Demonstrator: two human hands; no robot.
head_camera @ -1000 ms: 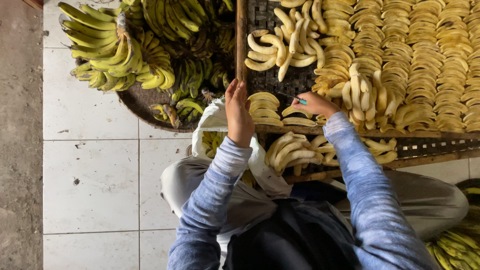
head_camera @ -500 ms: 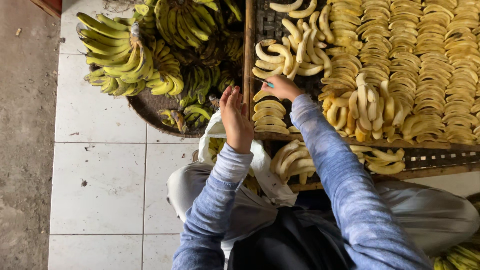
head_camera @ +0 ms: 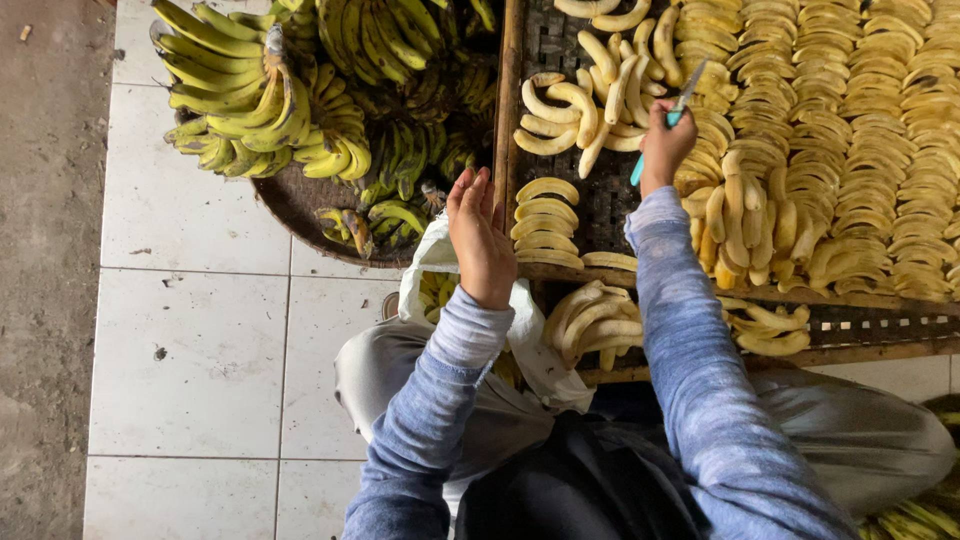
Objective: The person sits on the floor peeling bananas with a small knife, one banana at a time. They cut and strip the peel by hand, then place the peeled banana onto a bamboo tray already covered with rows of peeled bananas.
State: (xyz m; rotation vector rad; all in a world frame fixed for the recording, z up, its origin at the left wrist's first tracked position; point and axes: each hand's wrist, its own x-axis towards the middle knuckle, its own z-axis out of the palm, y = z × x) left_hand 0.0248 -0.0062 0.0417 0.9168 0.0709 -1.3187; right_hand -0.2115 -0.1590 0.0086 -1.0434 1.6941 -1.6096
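Starting at the left, a strip of bare ground gives way to a white tiled floor. Next comes a shallow round basket heaped with bunches of green and yellow unpeeled bananas. The left hand is held flat and open, fingers together and pointing up, holding nothing; it hovers over the wooden edge of the rack, just beside a short column of peeled bananas. Below that hand a white bag lies on the person's lap, with some yellow fruit showing inside it. A loose pile of peeled fruit sits on the rack's dark mesh between the two hands. The right hand is closed around a small knife with a teal handle (its blade pointing up and away), raised over the rack. Further right, tidy rows of peeled bananas fill the mesh to the edge of view. Both sleeves are mottled blue.
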